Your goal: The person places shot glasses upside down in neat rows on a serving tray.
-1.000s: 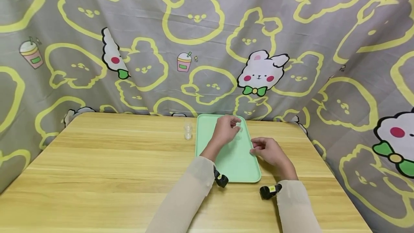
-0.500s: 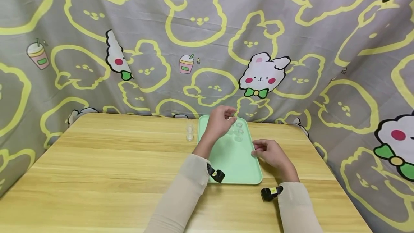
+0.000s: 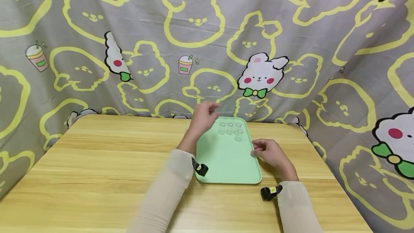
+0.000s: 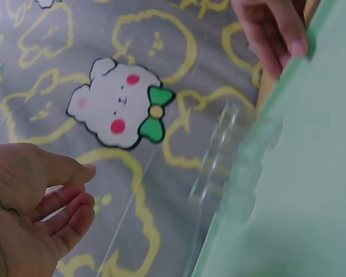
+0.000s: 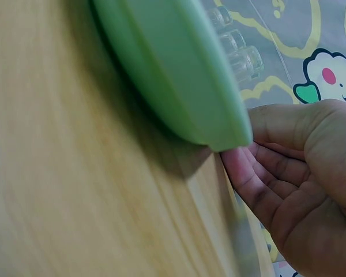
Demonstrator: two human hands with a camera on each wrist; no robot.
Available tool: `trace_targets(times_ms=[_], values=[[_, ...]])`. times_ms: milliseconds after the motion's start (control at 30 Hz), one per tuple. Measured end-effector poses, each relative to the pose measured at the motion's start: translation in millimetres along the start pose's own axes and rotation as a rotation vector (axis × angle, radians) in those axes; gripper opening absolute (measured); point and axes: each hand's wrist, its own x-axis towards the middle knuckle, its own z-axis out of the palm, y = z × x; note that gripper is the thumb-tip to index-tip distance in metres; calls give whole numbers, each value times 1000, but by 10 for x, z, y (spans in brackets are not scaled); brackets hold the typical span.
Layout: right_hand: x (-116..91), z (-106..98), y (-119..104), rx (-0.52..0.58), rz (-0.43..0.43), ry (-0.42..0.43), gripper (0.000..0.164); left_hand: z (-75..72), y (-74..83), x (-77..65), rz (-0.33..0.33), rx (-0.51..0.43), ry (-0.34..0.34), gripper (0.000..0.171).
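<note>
A light green tray (image 3: 226, 161) lies on the table. Several small clear glasses (image 3: 230, 125) stand near its far edge, most of them in a row, with one in front at the right. Over the tray's far left side, my left hand (image 3: 203, 118) is raised with nothing in it; the left wrist view shows its fingers loosely bent, apart from the glasses. At the tray's right rim, my right hand (image 3: 269, 152) pinches the edge, thumb on the rim and fingers below. Left of the tray a clear glass (image 3: 187, 123) is mostly hidden behind my left hand.
The wooden table (image 3: 106, 161) extends to the left of the tray and in front of it. A grey patterned curtain (image 3: 139, 21) hangs right behind the table and along the right side.
My left hand has moved left and slightly up, away from the glasses on the tray, uncovering their row. My right hand stays at the tray's right rim.
</note>
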Motion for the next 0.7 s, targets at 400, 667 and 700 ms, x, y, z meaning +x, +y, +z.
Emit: trace_targets(times_ms=[400, 667, 700], values=[[16, 10, 10, -9, 8, 3, 45, -509, -453, 1, 0, 110, -6, 26], [-5, 19, -4, -6, 4, 9, 45, -731, -758, -50, -12, 205, -66, 28], [-7, 21, -7, -5, 5, 10, 45, -751, -786, -55, -14, 217, -79, 29]])
